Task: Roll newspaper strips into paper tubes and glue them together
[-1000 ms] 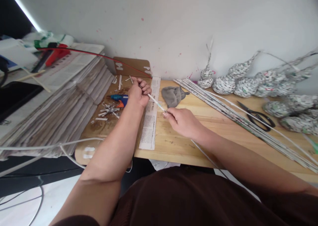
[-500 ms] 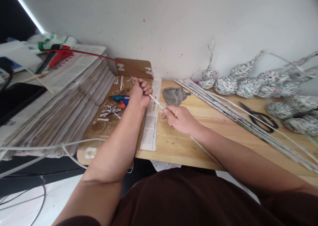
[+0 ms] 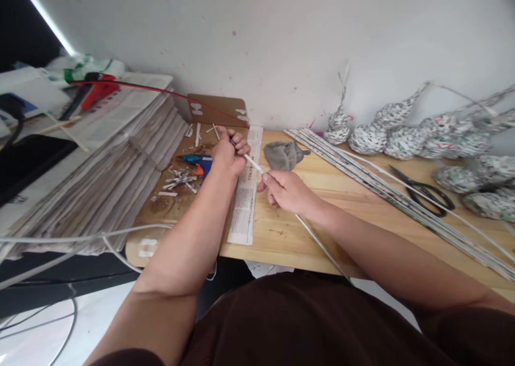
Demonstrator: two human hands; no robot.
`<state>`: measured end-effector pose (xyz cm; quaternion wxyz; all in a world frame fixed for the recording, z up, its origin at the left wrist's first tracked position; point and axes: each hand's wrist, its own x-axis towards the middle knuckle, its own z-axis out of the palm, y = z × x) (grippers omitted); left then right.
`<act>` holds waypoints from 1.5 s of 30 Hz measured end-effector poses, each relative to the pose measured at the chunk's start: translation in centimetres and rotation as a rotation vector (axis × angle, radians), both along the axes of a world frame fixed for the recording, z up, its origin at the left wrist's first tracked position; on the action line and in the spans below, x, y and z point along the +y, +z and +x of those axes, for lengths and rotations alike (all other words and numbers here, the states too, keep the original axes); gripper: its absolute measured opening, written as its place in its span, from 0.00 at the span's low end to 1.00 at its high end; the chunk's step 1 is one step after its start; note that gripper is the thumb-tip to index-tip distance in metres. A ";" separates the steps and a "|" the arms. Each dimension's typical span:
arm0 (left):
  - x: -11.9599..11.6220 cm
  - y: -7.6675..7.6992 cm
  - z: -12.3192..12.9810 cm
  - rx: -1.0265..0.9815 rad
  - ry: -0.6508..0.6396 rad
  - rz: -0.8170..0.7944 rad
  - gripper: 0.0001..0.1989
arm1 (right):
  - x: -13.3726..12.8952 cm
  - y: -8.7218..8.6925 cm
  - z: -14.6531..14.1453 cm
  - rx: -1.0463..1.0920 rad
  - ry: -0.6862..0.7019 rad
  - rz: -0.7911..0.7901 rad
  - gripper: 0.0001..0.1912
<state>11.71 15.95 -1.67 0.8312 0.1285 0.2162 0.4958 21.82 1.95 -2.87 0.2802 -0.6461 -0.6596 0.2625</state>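
Observation:
A thin rolled newspaper tube (image 3: 254, 164) runs slantwise between my two hands, above a flat newspaper strip (image 3: 241, 221). My left hand (image 3: 230, 152) is closed round its upper end, with the fingers curled; a short bit of something thin pokes out beyond the thumb. Lower down, my right hand (image 3: 285, 190) pinches the same tube between thumb and fingers. The tube's tail comes out under my right wrist and slopes down past the table's front edge. Close behind my hands lies a crumpled grey cloth (image 3: 284, 155).
Left of my hands are a blue and orange glue gun (image 3: 203, 165) and paper scraps (image 3: 181, 180) on cardboard. A tall newspaper stack (image 3: 148, 135) stands farther left. To the right lie long paper tubes (image 3: 362, 178), black scissors (image 3: 430, 194) and several woven paper gourds (image 3: 368, 139).
My right hand has slid slightly up along the tube towards my left hand, so the stretch between them is shorter. The tube's tail now shows more plainly below my right wrist.

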 end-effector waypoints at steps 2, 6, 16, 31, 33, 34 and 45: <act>0.0 -0.1 0.0 0.018 0.010 0.014 0.22 | 0.1 0.0 -0.1 -0.168 -0.010 0.067 0.21; 0.1 -0.3 0.1 0.024 0.009 0.026 0.22 | 0.6 0.2 -0.3 -0.455 -0.062 0.137 0.19; 0.2 -0.1 -0.5 -0.106 -0.073 -0.026 0.22 | 1.1 0.4 0.1 1.074 0.134 -0.501 0.15; -0.3 0.0 -0.3 -0.074 -0.114 0.004 0.20 | 2.0 0.2 -0.8 0.732 0.092 -0.335 0.16; -0.3 0.1 -0.5 -0.113 -0.124 0.018 0.20 | 1.9 0.4 -0.7 1.090 0.179 -0.525 0.17; -0.3 0.1 -0.5 -0.124 -0.126 0.026 0.20 | 1.8 0.4 -0.6 1.197 0.207 -0.587 0.18; -0.8 0.3 -0.3 -0.058 -0.123 0.112 0.20 | 3.2 0.0 -0.6 1.200 0.025 -0.449 0.17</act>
